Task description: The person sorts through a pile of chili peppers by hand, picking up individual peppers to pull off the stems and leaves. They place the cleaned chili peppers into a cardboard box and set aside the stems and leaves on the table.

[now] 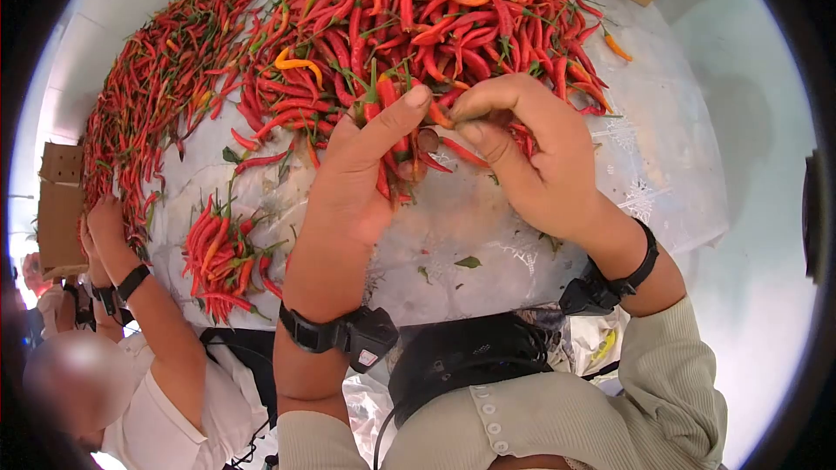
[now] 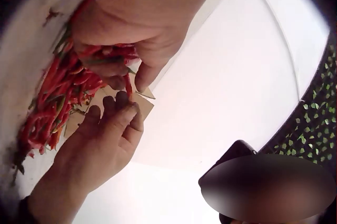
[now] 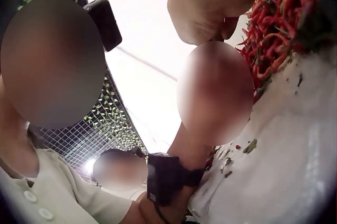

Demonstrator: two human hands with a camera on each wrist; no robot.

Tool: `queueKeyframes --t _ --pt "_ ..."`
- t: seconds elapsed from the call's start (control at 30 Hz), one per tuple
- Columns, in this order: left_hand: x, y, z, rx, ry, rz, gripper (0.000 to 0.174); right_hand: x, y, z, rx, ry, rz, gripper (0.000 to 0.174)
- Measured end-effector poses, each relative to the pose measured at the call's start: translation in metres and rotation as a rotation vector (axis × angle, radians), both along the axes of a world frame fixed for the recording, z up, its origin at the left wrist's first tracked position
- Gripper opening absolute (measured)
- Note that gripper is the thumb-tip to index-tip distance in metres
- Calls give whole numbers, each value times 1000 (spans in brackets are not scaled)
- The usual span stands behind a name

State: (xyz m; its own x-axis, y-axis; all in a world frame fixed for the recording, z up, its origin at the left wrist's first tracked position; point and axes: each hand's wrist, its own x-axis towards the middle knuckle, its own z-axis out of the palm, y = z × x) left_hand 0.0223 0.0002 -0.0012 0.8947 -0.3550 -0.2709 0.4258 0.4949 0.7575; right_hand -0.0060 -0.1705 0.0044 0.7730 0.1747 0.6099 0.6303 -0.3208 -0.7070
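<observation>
Tips alone show of the bunch of chillies (image 1: 399, 161) that we clutch in our left hand (image 1: 353, 191), glossy, red and tapered; our right hand (image 1: 540, 157) pinches one slender chilli (image 1: 441, 115), its end lost in the pinch. Both lie at the 6 o'clock edge of the waxy heap (image 1: 418, 17), on a crinkled white sheet (image 1: 670, 170).

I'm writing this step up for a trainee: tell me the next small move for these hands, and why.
Probably draw the right hand back, pulling its pinched chili clear of the bunch the left hand grips. The right fingertips pinch that one chili beside the left thumb, and the bunch is held at the edge of the pile. Whether it holds a stem cannot be told.
</observation>
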Motion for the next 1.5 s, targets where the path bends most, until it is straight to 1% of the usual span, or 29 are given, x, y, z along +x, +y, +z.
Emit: queueKeyframes --t 0.1,0.2,0.27,0.3,0.4,0.5,0.6,0.7,0.8,0.9,1.0,1.03,1.1,1.13,1.2,1.3,1.37,1.4,1.47,1.5 --pt "1 3 -1 -13 17 52 18 3 0 0 -148 -89 31 10" --pt "4 8 0 -57 41 147 19 2 -4 -2 -148 10 33 13" --pt "4 11 3 -105 52 216 20 7 -6 -7 -299 -18 -81 15" --pt "6 14 1 -180 70 212 20 9 -6 -9 -376 -34 -137 16" --pt "7 17 4 -272 116 165 18 6 -11 -10 -721 14 -156 14" --pt "9 19 -2 -346 78 82 21 5 -11 -14 -784 52 -139 12" --pt "9 17 -1 -357 94 68 18 4 -11 -11 -798 107 -134 13" --pt "9 17 0 -298 81 34 16 3 -6 -8 -559 151 -221 14" --pt "7 13 1 -140 32 62 14 7 -6 -6 -304 177 -252 17" --pt "3 6 3 37 -29 57 16 8 -8 1 -41 396 -92 20" --pt "1 1 0 83 -51 27 18 9 -5 -6 244 566 94 21" --pt "-2 0 2 125 -88 15 22 7 -5 -2 273 609 137 21" --pt "-3 -4 2 44 -119 -32 25 2 -5 11 328 696 225 20" --pt "-3 -5 3 2 -133 -54 27 1 -5 10 350 707 233 19" --pt "-6 -6 3 46 -136 -49 27 1 -5 8 397 731 248 18" --pt "-9 -9 3 86 -189 -38 24 3 -5 -2 367 671 231 18" --pt "-9 -6 6 116 -195 -21 22 2 -2 2 364 699 182 16" --pt "-8 -2 5 67 -205 14 21 1 -1 3 364 713 157 14" --pt "-1 12 2 -29 -228 82 18 5 -1 -9 165 521 29 11" --pt "6 21 3 -189 -201 46 14 7 -1 -15 66 424 -37 11"
